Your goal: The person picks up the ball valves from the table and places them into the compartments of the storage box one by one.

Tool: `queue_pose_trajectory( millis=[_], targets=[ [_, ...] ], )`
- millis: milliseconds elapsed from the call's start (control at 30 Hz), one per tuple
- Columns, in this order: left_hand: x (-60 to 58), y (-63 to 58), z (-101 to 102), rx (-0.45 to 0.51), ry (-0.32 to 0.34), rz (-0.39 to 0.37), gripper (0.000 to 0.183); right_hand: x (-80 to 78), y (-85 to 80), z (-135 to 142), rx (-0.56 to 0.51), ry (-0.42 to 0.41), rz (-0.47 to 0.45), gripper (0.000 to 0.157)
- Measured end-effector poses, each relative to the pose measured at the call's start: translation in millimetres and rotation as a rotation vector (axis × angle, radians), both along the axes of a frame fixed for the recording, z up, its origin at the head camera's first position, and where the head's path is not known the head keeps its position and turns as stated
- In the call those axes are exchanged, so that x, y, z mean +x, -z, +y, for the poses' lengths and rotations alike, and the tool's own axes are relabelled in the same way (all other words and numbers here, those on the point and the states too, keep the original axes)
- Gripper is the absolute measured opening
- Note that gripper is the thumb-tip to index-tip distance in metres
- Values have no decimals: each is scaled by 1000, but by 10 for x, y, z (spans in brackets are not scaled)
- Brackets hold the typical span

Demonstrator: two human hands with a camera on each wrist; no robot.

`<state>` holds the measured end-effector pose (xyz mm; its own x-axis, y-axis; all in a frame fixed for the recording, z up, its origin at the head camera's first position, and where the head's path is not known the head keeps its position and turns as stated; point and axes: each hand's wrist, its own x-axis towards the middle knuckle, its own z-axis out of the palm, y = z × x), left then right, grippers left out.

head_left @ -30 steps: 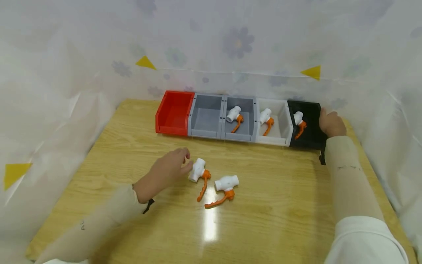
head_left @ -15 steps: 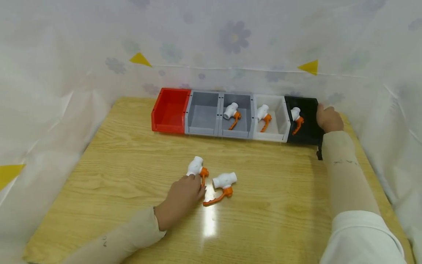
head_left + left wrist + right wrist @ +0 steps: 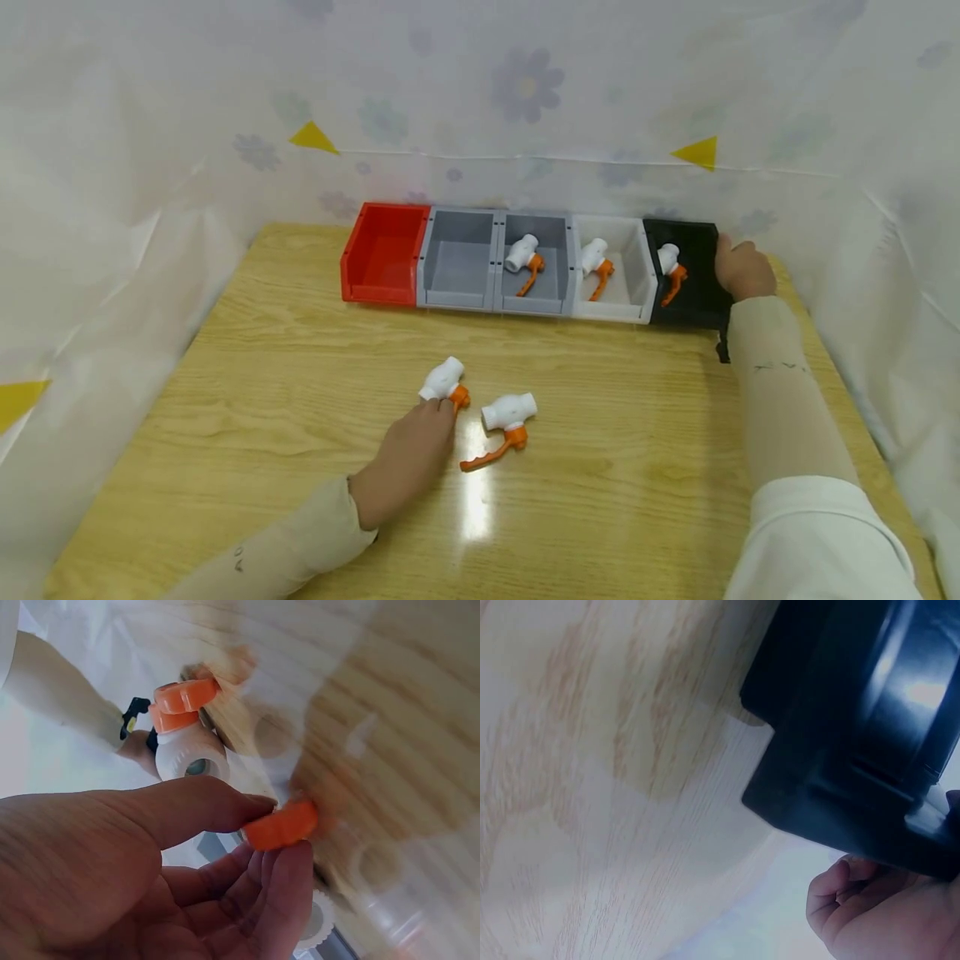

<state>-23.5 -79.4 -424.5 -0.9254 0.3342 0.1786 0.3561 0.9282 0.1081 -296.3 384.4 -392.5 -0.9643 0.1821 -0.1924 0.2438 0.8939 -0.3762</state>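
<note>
In the head view a white ball valve [image 3: 442,377] with an orange lever lies on the wooden table. My left hand [image 3: 408,458] pinches its orange lever [image 3: 283,827] between thumb and fingertips, as the left wrist view shows close up. Just right of it lies a second ball valve [image 3: 508,411], lever toward me. My right hand [image 3: 745,268] holds the right side wall of the black bin [image 3: 702,254] at the end of the row. In the right wrist view its fingers [image 3: 829,896] are curled beside the bin's outer wall.
Left of the black bin stand a white bin [image 3: 633,287], two grey bins [image 3: 459,279] and a red bin [image 3: 382,250]. A ball valve lies in each of the black bin, the white bin and the right grey bin [image 3: 555,279]. A plastic sheet [image 3: 450,83] hangs behind.
My left hand has come right and toward me, from beside the left loose valve onto its lever, and that valve has turned slightly. My right hand stays at the black bin.
</note>
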Motion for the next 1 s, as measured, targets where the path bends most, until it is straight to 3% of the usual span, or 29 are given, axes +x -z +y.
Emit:
queue_pose_trajectory(
  millis=[400,733,1000],
  targets=[
    [-128,-77,-120,117,15,-170,10,35,-48,-10,-10,8,16,89],
    [-215,-54,-166,178,79,-175,14,15,-16,5,-19,16,23,90],
    [-239,-106,-198,337,134,-242,21,12,2,2,-22,17,35,90]
  ],
)
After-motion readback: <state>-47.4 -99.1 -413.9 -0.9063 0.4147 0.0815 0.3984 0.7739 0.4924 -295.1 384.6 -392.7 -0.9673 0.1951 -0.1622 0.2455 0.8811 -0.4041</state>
